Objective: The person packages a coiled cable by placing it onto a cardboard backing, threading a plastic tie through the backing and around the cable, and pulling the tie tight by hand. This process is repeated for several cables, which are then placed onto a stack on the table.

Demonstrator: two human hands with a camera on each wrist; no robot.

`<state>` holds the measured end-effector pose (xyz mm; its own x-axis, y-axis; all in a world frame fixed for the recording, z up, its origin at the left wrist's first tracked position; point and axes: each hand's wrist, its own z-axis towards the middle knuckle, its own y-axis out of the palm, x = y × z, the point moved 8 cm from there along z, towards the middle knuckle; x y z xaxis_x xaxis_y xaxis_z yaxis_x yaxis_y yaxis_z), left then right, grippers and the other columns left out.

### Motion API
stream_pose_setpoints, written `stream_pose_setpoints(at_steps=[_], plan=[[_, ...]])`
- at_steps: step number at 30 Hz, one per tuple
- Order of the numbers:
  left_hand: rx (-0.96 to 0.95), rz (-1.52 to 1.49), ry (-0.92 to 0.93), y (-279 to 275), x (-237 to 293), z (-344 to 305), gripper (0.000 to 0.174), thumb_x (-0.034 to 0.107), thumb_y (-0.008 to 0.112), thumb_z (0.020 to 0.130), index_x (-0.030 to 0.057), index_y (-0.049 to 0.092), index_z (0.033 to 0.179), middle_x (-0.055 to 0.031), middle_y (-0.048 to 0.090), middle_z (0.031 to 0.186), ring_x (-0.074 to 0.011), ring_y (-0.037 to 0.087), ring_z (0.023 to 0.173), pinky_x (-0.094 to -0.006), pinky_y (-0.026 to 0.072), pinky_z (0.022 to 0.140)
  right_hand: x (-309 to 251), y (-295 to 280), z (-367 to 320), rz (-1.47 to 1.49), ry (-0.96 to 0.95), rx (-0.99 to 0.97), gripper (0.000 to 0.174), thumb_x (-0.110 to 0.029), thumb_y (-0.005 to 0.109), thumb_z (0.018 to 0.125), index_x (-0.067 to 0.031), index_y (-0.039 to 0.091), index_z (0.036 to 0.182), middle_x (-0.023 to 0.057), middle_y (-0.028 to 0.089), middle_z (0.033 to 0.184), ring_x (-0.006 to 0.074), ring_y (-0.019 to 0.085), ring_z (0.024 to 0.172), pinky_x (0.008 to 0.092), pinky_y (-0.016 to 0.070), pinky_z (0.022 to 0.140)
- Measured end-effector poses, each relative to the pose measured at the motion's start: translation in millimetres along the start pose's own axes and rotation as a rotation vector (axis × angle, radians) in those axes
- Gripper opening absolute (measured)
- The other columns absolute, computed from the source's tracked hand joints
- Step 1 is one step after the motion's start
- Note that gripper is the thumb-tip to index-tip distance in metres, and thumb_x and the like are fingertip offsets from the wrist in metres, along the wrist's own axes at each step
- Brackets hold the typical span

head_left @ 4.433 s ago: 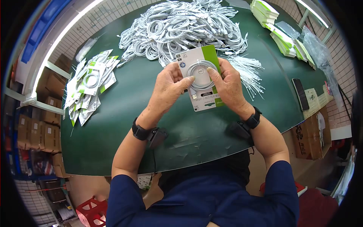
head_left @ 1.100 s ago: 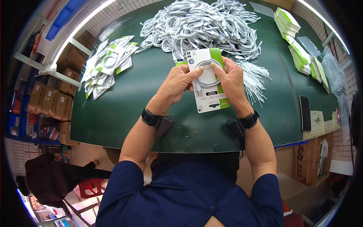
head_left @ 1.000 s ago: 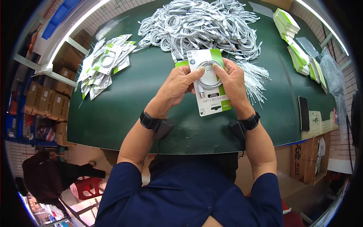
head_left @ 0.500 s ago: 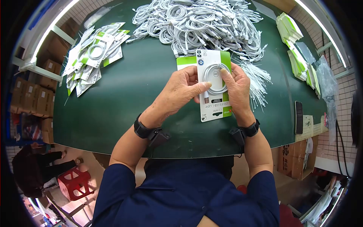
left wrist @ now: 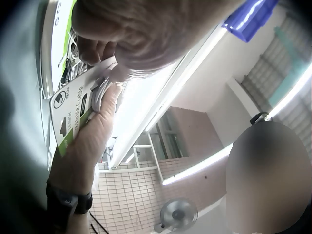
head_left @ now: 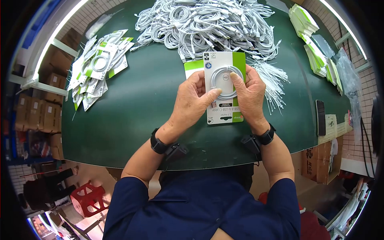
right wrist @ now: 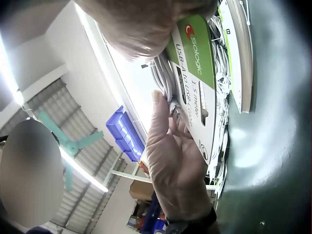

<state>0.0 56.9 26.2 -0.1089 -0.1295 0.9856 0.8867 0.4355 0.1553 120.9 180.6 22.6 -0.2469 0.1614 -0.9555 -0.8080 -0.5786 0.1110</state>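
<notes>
Both hands hold a white and green cable card (head_left: 214,60) above the table, its print upside down in the head view. On its face lies a coiled white USB cable (head_left: 216,71). The left hand (head_left: 190,100) grips the card's left edge, thumb on the coil's lower left and fingers behind. Gripping the other edge, the right hand (head_left: 252,94) lays its thumb on the coil's upper right. The metal plug (right wrist: 176,113) shows beside the left thumb in the right wrist view. Under the card, a stack of cards (head_left: 194,66) lies partly hidden.
A large heap of coiled cables (head_left: 200,24) covers the back. White cable ties (head_left: 272,82) lie right of the card, carded cables (head_left: 98,66) at left. Stacks of cards (head_left: 302,20), a plastic bag (head_left: 348,72) and a phone (head_left: 320,118) line the right side.
The left thumb has slid from the coil's inner side to its lower left, while both hands keep hold of the card. A person has appeared at lower left. The head view has shifted.
</notes>
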Motion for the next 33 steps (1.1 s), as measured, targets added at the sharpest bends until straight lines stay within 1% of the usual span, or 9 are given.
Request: stream_pose_setpoints(at_steps=[3, 6, 9, 15, 18, 21, 24, 25, 33], plan=[[-0.038, 0.033, 0.092, 10, 9, -3, 0.056, -0.004, 0.069, 0.093, -0.0063, 0.048, 0.145, -0.0141, 0.074, 0.116, -0.0142, 0.073, 0.101, -0.0284, 0.0607, 0.086, -3, -1, 0, -0.019, -0.005, 0.008, 0.039, -0.011, 0.073, 0.102, 0.0083, 0.060, 0.133, 0.0130, 0.078, 0.109, 0.0104, 0.074, 0.095, 0.0243, 0.0590, 0.080], [-0.104, 0.128, 0.004, 13, 13, -5, 0.061, -0.008, 0.063, 0.091, -0.0060, 0.043, 0.149, -0.0158, 0.072, 0.121, -0.0166, 0.073, 0.107, -0.0311, 0.0597, 0.092, 1, -3, -1, -0.021, -0.002, 0.027, 0.039, -0.013, 0.074, 0.102, 0.0071, 0.061, 0.133, 0.0120, 0.078, 0.109, 0.0103, 0.074, 0.094, 0.0251, 0.0591, 0.079], [-0.115, 0.087, -0.142, 13, 7, -6, 0.064, -0.010, 0.060, 0.090, -0.0077, 0.040, 0.151, -0.0181, 0.066, 0.134, -0.0207, 0.067, 0.121, -0.0336, 0.0552, 0.104, -5, -1, -3, -0.036, -0.037, 0.026, 0.039, -0.014, 0.075, 0.100, 0.0058, 0.062, 0.131, 0.0118, 0.079, 0.107, 0.0119, 0.074, 0.093, 0.0275, 0.0596, 0.079], [-0.001, 0.108, 0.032, 13, -1, -9, 0.063, -0.007, 0.052, 0.091, -0.0070, 0.038, 0.153, -0.0182, 0.064, 0.137, -0.0199, 0.067, 0.119, -0.0321, 0.0541, 0.102, -10, 1, -11, -0.290, -0.208, 0.066, 0.040, -0.016, 0.077, 0.098, 0.0053, 0.064, 0.128, 0.0139, 0.079, 0.104, 0.0161, 0.075, 0.092, 0.0314, 0.0601, 0.079], [0.024, 0.108, 0.024, 11, -6, -9, 0.063, -0.005, 0.050, 0.092, -0.0066, 0.038, 0.154, -0.0163, 0.067, 0.133, -0.0185, 0.068, 0.115, -0.0332, 0.0549, 0.099, -14, 1, -11, -0.365, -0.222, 0.064, 0.039, -0.017, 0.077, 0.099, 0.0052, 0.064, 0.128, 0.0140, 0.079, 0.105, 0.0163, 0.075, 0.094, 0.0317, 0.0599, 0.081], [-0.101, -0.084, -0.143, 10, -4, -6, 0.054, -0.006, 0.050, 0.097, -0.0095, 0.042, 0.150, -0.0176, 0.070, 0.126, -0.0192, 0.068, 0.117, -0.0327, 0.0531, 0.101, 3, -5, -2, -0.122, -0.053, 0.038, 0.039, -0.017, 0.076, 0.099, 0.0052, 0.063, 0.128, 0.0143, 0.078, 0.106, 0.0164, 0.075, 0.094, 0.0316, 0.0597, 0.082], [-0.129, -0.048, -0.155, 10, 1, -3, 0.052, -0.006, 0.051, 0.098, -0.0098, 0.045, 0.149, -0.0183, 0.071, 0.126, -0.0180, 0.069, 0.114, -0.0328, 0.0545, 0.098, 9, -6, 0, -0.068, 0.000, 0.038, 0.038, -0.016, 0.076, 0.099, 0.0049, 0.063, 0.128, 0.0144, 0.078, 0.107, 0.0163, 0.074, 0.095, 0.0312, 0.0594, 0.083], [-0.133, 0.002, -0.122, 7, -2, -1, 0.054, -0.001, 0.056, 0.099, -0.0091, 0.045, 0.151, -0.0162, 0.072, 0.126, -0.0181, 0.070, 0.111, -0.0339, 0.0577, 0.094, 7, -6, 0, -0.087, -0.024, 0.049, 0.038, -0.016, 0.076, 0.099, 0.0049, 0.063, 0.128, 0.0143, 0.078, 0.107, 0.0163, 0.074, 0.095, 0.0311, 0.0593, 0.083], [-0.027, -0.016, -0.101, 3, -22, -4, 0.037, -0.003, 0.056, 0.103, -0.0103, 0.053, 0.139, -0.0159, 0.072, 0.122, -0.0150, 0.071, 0.106, -0.0304, 0.0574, 0.093, 7, -6, -4, -0.166, -0.108, 0.081, 0.040, -0.014, 0.076, 0.098, 0.0059, 0.062, 0.130, 0.0142, 0.077, 0.107, 0.0157, 0.073, 0.093, 0.0309, 0.0590, 0.082]])
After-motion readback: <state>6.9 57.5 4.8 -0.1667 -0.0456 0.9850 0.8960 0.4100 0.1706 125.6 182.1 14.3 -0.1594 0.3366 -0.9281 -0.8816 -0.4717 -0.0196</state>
